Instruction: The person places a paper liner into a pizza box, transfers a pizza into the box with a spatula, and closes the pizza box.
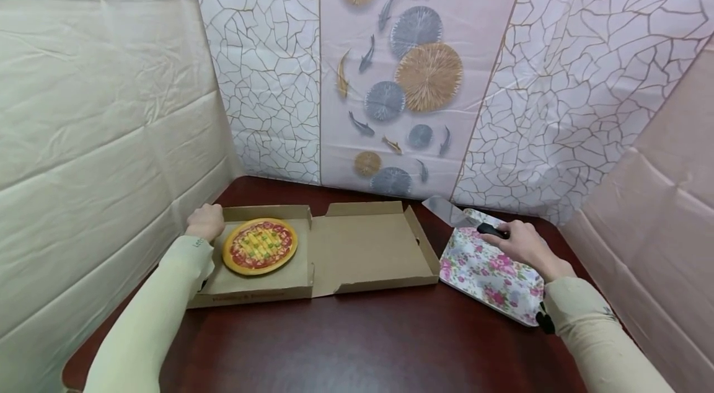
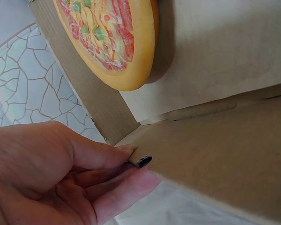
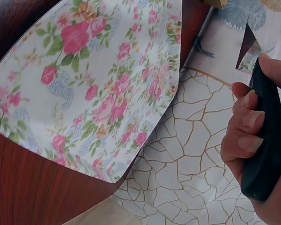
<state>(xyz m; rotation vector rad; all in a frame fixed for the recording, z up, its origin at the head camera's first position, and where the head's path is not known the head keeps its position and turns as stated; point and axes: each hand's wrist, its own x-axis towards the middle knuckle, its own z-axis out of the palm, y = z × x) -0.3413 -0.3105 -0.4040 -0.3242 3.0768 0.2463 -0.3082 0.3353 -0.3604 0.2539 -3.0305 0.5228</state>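
An open cardboard pizza box (image 1: 365, 250) lies on the dark red table, its lid folded out to the right. A round pizza (image 1: 260, 247) with a yellow crust sits in the left half. At that half's left wall, my left hand (image 1: 205, 222) pinches the cardboard edge between thumb and fingers, as the left wrist view shows close up. My right hand (image 1: 524, 244) grips the black handle of a knife (image 3: 264, 136) with a broad shiny blade, pointing left. Beneath that hand is a white tray with pink flowers (image 1: 485, 269); the knife is held above it.
The dark red table (image 1: 357, 343) stretches in front of the box. Pale cloth walls (image 1: 111, 83) stand at the left and right. A patterned sheet (image 1: 268, 70) with fish and round motifs hangs behind the table.
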